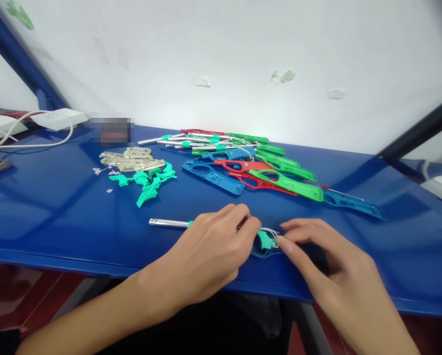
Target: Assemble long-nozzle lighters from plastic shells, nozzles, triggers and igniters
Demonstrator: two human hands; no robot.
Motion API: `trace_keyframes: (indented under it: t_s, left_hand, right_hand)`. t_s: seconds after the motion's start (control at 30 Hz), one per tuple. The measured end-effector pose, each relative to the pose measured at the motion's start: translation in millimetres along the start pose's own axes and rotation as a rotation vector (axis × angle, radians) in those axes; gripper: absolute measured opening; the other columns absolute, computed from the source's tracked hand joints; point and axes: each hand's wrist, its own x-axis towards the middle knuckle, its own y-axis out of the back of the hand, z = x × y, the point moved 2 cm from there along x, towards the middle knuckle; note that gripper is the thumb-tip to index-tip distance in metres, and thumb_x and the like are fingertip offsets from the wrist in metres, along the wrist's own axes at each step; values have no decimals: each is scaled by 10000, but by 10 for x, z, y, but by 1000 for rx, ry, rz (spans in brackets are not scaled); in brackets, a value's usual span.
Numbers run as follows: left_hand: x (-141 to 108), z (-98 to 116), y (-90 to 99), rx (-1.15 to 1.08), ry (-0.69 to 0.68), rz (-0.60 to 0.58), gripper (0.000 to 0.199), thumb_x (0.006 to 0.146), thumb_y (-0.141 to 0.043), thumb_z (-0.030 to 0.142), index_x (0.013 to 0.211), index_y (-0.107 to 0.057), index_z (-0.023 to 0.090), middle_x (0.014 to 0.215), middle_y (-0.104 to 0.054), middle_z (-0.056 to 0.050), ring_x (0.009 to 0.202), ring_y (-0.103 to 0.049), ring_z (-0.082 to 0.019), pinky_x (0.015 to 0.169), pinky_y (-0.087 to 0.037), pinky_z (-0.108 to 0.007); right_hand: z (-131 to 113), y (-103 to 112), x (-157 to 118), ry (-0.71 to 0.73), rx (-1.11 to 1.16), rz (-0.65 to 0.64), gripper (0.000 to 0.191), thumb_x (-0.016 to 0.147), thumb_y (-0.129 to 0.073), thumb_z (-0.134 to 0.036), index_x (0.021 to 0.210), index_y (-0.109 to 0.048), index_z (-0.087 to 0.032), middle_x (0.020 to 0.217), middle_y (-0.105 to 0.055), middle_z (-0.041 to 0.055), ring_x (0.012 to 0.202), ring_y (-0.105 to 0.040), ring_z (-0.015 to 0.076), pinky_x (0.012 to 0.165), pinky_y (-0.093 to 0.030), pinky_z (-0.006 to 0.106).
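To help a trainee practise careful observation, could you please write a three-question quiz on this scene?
1. True or false: the loose teal pieces lie left of the casing pile.
2. Fill in: the partly covered casing between the left hand and right hand is coloured ____.
3. Which is closest to the loose teal pieces: A) white cable; B) beige parts; C) right hand?

Key: 1. True; 2. blue; 3. B.

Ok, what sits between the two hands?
In the head view, a teal piece, white wire and part of a blue shell show between the left hand and right hand.
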Motion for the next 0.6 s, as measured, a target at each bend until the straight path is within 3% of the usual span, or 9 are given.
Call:
trace_keyframes:
  t_s: [0.4, 0.6]
  left_hand:
    - [-10, -20, 8, 2, -2, 75, 334, 1018, -402, -3, 1102, -687, 150, 1062, -685, -73, 856, -677, -225, 603, -529, -319]
    - [-19, -15, 15, 28, -35, 65, 336, 1008, -412, -10, 1122, -689, 143, 1067, -686, -75, 887, -697, -237, 614, -553, -328]
  right_hand:
    - [-42, 7, -10, -84, 44, 26, 247, 989, -689, -492, 862, -734, -285, 1067, -793, 43, 946, -770, 233, 742, -597, 307]
    - [-18, -4, -20, -90, 41, 12, 191, 1008, -660, -460, 979, -727, -283, 1083, -792, 46, 945, -767, 241, 806, -624, 350]
